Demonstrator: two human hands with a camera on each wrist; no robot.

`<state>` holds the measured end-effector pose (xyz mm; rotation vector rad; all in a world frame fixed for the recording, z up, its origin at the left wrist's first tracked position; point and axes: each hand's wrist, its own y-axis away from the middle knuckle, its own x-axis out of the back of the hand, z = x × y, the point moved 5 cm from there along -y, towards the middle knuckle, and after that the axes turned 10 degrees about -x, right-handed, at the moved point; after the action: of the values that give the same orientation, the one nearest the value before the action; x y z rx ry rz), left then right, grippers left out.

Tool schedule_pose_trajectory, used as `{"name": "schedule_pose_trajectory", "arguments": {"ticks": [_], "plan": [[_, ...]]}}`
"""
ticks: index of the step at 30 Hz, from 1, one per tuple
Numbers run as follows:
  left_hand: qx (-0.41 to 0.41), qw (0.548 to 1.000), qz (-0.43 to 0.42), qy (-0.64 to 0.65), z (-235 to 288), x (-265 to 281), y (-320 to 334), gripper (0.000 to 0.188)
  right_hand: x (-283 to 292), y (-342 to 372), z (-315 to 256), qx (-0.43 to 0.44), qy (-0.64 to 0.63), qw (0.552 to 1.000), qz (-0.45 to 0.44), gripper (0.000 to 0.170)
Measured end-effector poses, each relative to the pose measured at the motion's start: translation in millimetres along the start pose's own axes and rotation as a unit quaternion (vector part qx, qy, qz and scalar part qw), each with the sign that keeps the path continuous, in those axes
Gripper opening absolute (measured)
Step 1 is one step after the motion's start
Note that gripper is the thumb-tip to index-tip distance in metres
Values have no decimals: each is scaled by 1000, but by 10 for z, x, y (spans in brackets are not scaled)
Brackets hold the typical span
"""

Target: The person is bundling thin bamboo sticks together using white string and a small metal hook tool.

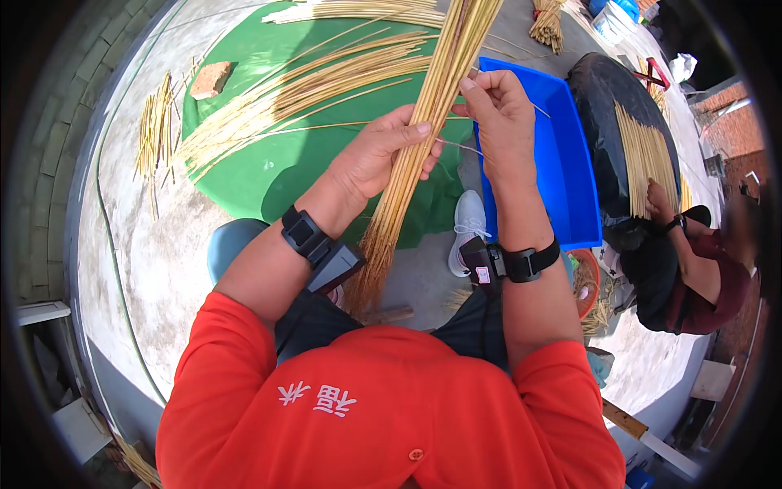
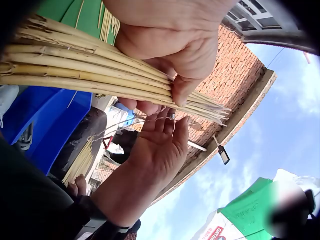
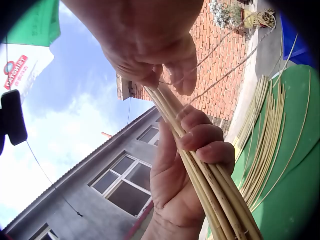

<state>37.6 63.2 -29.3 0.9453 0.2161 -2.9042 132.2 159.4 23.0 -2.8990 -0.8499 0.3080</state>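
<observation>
My left hand (image 1: 371,155) grips a long bundle of straw-coloured stalks (image 1: 411,167), thumb across the front and fingers round the back. The bundle slants from upper right down between the knees, where its ends are brown and bushy. At its right side, my right hand (image 1: 503,114) has thumb and fingers drawn together, pinching a thin twine (image 3: 212,50) close to the stalks. The twine bows out in a loop and comes back to the bundle by the left fingers (image 3: 205,135). In the left wrist view, the right palm (image 2: 155,157) faces the bundle from behind.
More stalks (image 1: 326,81) lie spread on a green sheet (image 1: 244,155), with a brick (image 1: 211,80) at its edge. A blue tray (image 1: 562,179) stands to the right. Beyond it, another person's hand (image 1: 658,200) touches stalks on a black-covered mound (image 1: 599,90). A tied bundle (image 1: 547,26) stands farther back.
</observation>
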Motion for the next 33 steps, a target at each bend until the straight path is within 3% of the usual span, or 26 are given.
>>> {"name": "schedule_pose_trajectory", "arguments": {"ticks": [4,6,9,15,22,27,33], "plan": [[-31,1000,0,5,150,76,-13,36,-19,86,21,-27,65,994,-81,12],[-40,999,2,10,191,109,-2,36,-126,217,135,-182,96,959,-193,12],[-46,999,16,13,201,151,12,35,-154,300,80,-192,192,936,-226,10],[-45,998,9,32,207,158,21,36,-112,259,50,-159,170,957,-174,8],[-52,998,3,20,230,155,30,35,-135,280,111,-168,219,944,-178,8],[-53,998,-1,14,180,182,6,39,-159,291,130,-234,69,951,-190,10],[-34,999,-2,-15,204,68,31,33,-155,285,157,-235,-9,951,-200,12]]}}
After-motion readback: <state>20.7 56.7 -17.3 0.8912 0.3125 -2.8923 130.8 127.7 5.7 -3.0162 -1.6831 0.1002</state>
